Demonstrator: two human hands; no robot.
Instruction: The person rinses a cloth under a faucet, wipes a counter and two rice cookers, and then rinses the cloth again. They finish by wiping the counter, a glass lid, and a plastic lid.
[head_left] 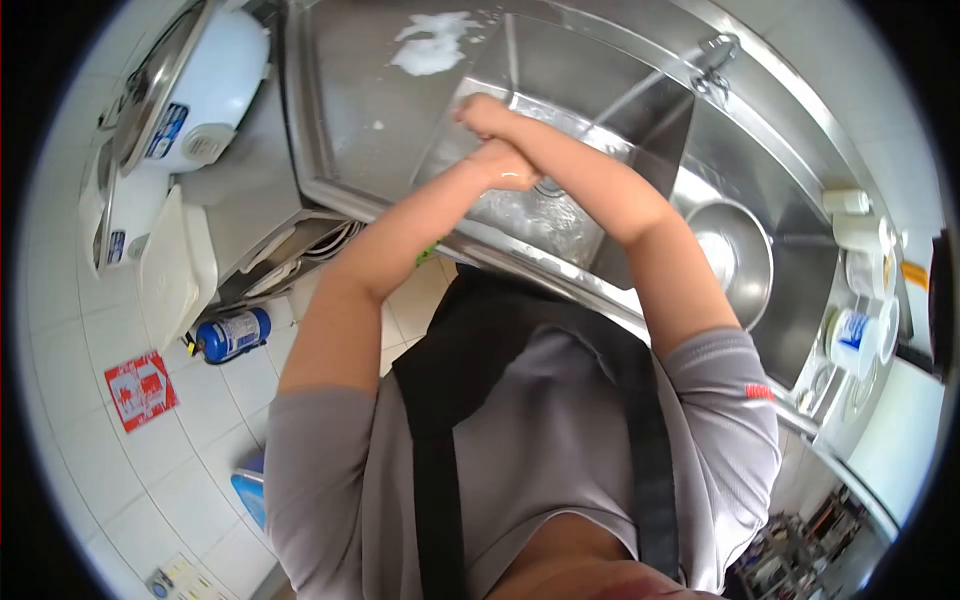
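Note:
My bare hands meet over the sink basin (640,100), the right forearm crossing over the left hand. My left hand (508,170) is pressed against my right wrist and looks closed around it; its fingers are mostly hidden, and its skin shines wet. My right hand (484,114) is just beyond it, fingers curled in, with no object visible in them. A metal tap (714,62) at the back of the sink has its long spout reaching over the basin. Water shimmers on the basin floor below my hands.
White foam (432,45) lies on the steel drainboard (345,90). A metal bowl (750,235) sits to the right, near several white containers (858,235). On the left are a large white cooker (225,80), white boards (175,260) and a blue extinguisher (232,334).

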